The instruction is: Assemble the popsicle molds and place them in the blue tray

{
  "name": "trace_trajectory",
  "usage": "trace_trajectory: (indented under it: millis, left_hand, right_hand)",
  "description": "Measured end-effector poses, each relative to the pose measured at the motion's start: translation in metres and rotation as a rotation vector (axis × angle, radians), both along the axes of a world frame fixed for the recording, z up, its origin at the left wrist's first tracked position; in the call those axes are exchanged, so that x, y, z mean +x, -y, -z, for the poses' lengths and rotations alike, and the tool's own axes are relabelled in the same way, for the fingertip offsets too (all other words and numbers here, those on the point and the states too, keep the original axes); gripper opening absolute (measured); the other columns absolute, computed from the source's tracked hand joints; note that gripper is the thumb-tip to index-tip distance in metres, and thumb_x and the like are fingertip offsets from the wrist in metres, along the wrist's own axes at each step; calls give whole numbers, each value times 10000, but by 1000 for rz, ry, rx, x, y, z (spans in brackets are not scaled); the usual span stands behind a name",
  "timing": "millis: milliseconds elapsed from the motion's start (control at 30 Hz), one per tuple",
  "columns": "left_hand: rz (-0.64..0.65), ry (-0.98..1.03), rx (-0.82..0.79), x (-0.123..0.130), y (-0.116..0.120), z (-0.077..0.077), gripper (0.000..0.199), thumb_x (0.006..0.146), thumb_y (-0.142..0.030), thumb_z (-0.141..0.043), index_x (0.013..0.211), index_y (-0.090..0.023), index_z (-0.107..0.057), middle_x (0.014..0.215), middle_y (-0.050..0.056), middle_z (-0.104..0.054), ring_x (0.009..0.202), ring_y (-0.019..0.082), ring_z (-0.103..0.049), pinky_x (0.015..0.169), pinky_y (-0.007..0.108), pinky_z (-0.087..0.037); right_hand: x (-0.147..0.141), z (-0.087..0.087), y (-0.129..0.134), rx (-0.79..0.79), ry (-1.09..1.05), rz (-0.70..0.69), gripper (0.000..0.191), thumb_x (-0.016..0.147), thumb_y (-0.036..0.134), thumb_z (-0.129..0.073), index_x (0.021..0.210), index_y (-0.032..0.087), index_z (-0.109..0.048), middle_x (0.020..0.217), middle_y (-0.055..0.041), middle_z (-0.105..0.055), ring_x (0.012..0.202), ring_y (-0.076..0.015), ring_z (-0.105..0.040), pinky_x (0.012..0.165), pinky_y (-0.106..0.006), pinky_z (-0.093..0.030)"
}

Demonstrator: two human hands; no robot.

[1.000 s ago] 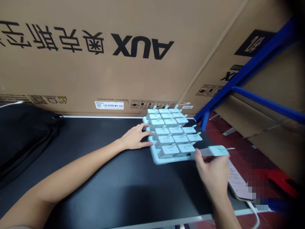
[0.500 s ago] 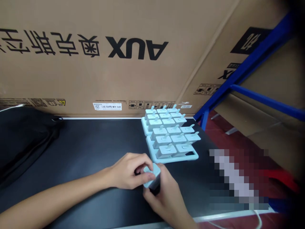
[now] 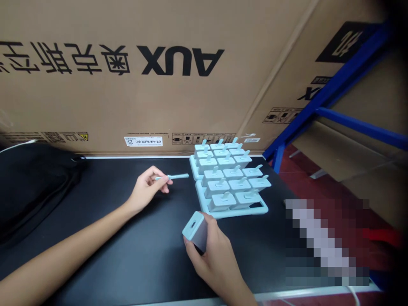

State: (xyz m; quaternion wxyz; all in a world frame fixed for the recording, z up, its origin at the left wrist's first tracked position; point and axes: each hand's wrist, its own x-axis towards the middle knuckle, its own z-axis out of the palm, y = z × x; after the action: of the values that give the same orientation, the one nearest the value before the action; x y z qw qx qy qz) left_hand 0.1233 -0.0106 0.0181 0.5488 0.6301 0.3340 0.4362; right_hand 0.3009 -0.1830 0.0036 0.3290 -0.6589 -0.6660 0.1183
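Observation:
Between the thumb and fingers of my left hand [image 3: 149, 187] is a thin light-blue popsicle stick [image 3: 178, 176], held level above the black tabletop. My right hand [image 3: 219, 250] grips a popsicle mold [image 3: 194, 227] with a grey body and a light-blue lid. The lid faces up toward me, and a slot shows in it with no stick in it. Just beyond, a light-blue mold tray [image 3: 236, 211] holds several lidded molds with sticks standing up. One opening at its near right corner has no mold. A second such tray [image 3: 193, 166] sits behind it.
A large cardboard box [image 3: 178, 102] stands along the table's back edge. A black bag [image 3: 35, 187] lies at the left. Blue metal framing [image 3: 318, 104] rises on the right, beside a pixelated patch. The black tabletop [image 3: 127, 263] has a pale front edge.
The stick has come out of the mold's lid. My left hand has moved away with it, up and to the left. My right hand still holds the mold, shifted slightly left.

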Motion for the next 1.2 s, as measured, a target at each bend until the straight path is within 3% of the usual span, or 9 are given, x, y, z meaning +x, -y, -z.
trace_trajectory:
  millis: [133,333,500,633,733,867,933,1067,1200]
  left_hand:
    - [-69,-256,133,-22,-23,6,276,839,-417,-689,820,-181,-546,982,63,-712,723,152,-676,685,285,-533]
    - [-249,-741,550,-45,-39,12,150,874,-332,-571,797,-205,-595,783,3,-616,674,136,-568,658,255,-460]
    - [-244,-931,539,-47,-41,12,93,869,-291,-531,851,-235,-602,903,-3,-606,731,147,-580,664,261,-448]
    - [-271,-941,579,-43,-31,6,139,913,-349,-504,910,-241,-592,1018,25,-622,941,207,-581,735,295,-455]
    - [-76,-776,578,-34,-11,-4,182,934,-384,-506,983,-220,-569,981,40,-625,900,193,-583,796,307,-462]
    - [405,-618,342,-17,25,-14,279,929,-383,-552,1157,-233,-493,849,-14,-666,681,127,-589,649,240,-446]
    - [533,-583,247,-11,37,-14,321,917,-391,-581,1176,-233,-477,750,-47,-658,589,104,-555,585,217,-414]
    - [603,-459,150,-9,40,-8,315,906,-380,-604,1138,-203,-483,647,-71,-583,525,82,-468,529,198,-359]
    - [579,-278,57,-15,27,-2,319,915,-349,-600,1149,-194,-449,729,-42,-580,585,83,-490,568,205,-389]
  right_hand:
    - [1,-4,1,5,25,-33,488,857,364,-572,1277,172,-414,1038,-107,-672,919,-243,-687,720,-332,-553]
    - [0,-8,0,-3,82,-79,537,831,393,-589,1298,177,-439,1012,-95,-694,844,-242,-698,698,-350,-554]
    - [0,-7,-3,-32,97,-71,523,823,395,-592,1289,187,-479,1031,-85,-705,830,-237,-700,704,-355,-558]
    - [-1,-7,-5,-27,121,-56,524,810,412,-606,1277,195,-510,1033,-77,-713,819,-234,-705,700,-345,-561]
    - [-4,-6,-7,-17,166,-29,515,799,419,-609,1259,195,-544,1046,-88,-720,800,-232,-710,691,-326,-557]
    - [-9,-4,-12,-13,249,-11,521,799,464,-606,1237,182,-583,978,-87,-735,728,-231,-711,622,-309,-535]
    - [-11,-2,-15,-3,283,-11,524,797,487,-606,1223,182,-597,924,-70,-739,685,-232,-706,564,-306,-511]
    - [-14,-1,-20,28,321,-14,535,812,538,-594,1225,198,-603,870,-50,-742,640,-222,-700,514,-289,-474]
    - [-16,-5,-21,10,349,-12,578,859,548,-546,1310,187,-539,926,-67,-748,643,-224,-703,519,-291,-474]
